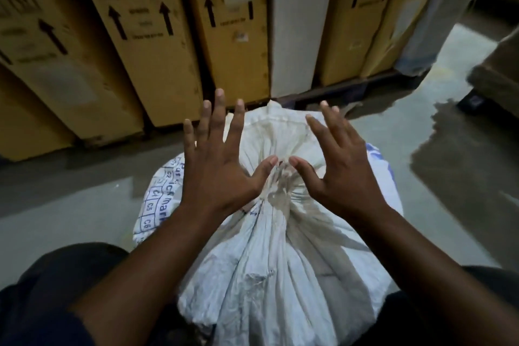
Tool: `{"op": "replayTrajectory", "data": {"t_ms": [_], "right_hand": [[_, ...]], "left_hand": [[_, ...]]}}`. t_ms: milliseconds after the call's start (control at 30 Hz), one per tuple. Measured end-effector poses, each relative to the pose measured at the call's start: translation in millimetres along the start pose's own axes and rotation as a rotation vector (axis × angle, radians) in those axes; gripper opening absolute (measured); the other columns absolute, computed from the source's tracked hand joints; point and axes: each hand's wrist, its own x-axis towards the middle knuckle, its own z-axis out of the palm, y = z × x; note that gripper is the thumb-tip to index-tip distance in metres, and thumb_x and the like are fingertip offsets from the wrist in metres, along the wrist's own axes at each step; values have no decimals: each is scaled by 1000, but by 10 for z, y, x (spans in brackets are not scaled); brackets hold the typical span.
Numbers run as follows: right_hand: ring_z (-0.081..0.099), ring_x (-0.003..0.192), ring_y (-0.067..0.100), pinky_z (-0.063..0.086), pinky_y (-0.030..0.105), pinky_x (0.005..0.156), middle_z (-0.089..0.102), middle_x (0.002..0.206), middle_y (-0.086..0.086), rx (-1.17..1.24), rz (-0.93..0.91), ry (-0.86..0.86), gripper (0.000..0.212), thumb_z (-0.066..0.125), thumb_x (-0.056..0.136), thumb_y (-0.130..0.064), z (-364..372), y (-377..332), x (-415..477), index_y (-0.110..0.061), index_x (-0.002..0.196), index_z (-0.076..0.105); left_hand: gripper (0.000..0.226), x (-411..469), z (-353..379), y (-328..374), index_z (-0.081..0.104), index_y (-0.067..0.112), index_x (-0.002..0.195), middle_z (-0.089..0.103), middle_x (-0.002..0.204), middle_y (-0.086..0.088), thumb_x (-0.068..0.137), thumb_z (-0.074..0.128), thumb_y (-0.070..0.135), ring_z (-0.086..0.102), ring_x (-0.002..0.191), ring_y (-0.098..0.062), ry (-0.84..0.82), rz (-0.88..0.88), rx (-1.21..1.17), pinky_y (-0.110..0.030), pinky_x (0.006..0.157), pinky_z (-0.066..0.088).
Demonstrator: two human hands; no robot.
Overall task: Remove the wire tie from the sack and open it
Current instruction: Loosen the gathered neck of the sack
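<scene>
A white woven sack (280, 267) with blue printing stands on the floor between my knees. Its mouth is gathered into a tight neck (280, 196), and the loose top (276, 132) fans out beyond it. The wire tie itself is too small to make out among the folds. My left hand (222, 166) hovers over the left side of the neck with fingers spread wide. My right hand (345, 174) mirrors it on the right, also spread. Both thumbs point inward and almost meet above the gathered neck. Neither hand holds anything.
Tall cardboard boxes (146, 36) with black arrow marks stand in a row just beyond the sack, with a white panel (295, 25) among them, on a dark pallet (351, 90). The grey concrete floor (438, 149) extends to the right. Another box (497, 78) sits at the right edge.
</scene>
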Motion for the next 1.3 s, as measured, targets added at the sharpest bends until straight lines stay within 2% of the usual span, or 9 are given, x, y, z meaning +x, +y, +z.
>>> {"op": "replayTrajectory", "data": {"t_ms": [333, 433, 533, 733, 967, 1100, 1300], "right_hand": [[16, 157, 20, 21, 49, 124, 20, 170, 4, 39, 66, -49, 71, 54, 97, -56, 399, 194, 68, -22, 156, 35], [17, 157, 22, 23, 53, 123, 21, 169, 6, 57, 76, -25, 72, 55, 96, -54, 367, 239, 75, -20, 157, 35], [17, 157, 24, 23, 54, 122, 22, 169, 8, 71, 68, 24, 71, 55, 96, -51, 261, 201, 89, -17, 156, 37], [15, 158, 26, 21, 56, 122, 22, 169, 11, 21, -19, 137, 69, 54, 98, -49, -67, -65, 221, -16, 156, 38], [16, 158, 25, 23, 58, 120, 22, 169, 8, -8, -41, 202, 69, 57, 95, -47, -374, -390, 116, -20, 156, 38], [15, 158, 24, 23, 58, 120, 22, 169, 7, -51, -62, 235, 67, 49, 95, -48, -645, -528, 67, -21, 155, 39], [16, 158, 24, 24, 57, 120, 22, 169, 7, -86, -74, 313, 68, 50, 94, -50, -1128, -722, 51, -21, 155, 40]], "left_hand": [[97, 197, 341, 86, 2, 28, 170, -12, 178, -2, 93, 41, 74, -10, 165, -23, -64, 16, -23, -56, 131, -7], [99, 210, 327, 120, 2, 28, 170, -11, 178, -2, 93, 40, 77, -10, 165, -23, -77, 19, -36, -57, 131, -6], [99, 173, 183, 196, 3, 27, 170, -10, 178, -2, 93, 37, 79, -10, 165, -23, -52, 51, -48, -57, 131, -6], [95, 56, -169, 371, 8, 25, 170, -6, 178, -5, 95, 43, 71, -8, 165, -24, 27, 113, -18, -59, 131, -4], [90, -70, -651, 448, 8, 27, 170, -8, 178, -3, 97, 39, 71, -10, 165, -22, 96, 130, 14, -57, 131, -6], [88, -74, -986, 533, 3, 28, 170, -12, 178, -2, 100, 34, 71, -14, 164, -22, 149, 157, 67, -55, 131, -10], [87, -76, -1379, 647, 1, 30, 170, -13, 178, 0, 100, 30, 74, -15, 164, -20, 225, 181, 72, -55, 131, -9]]}}
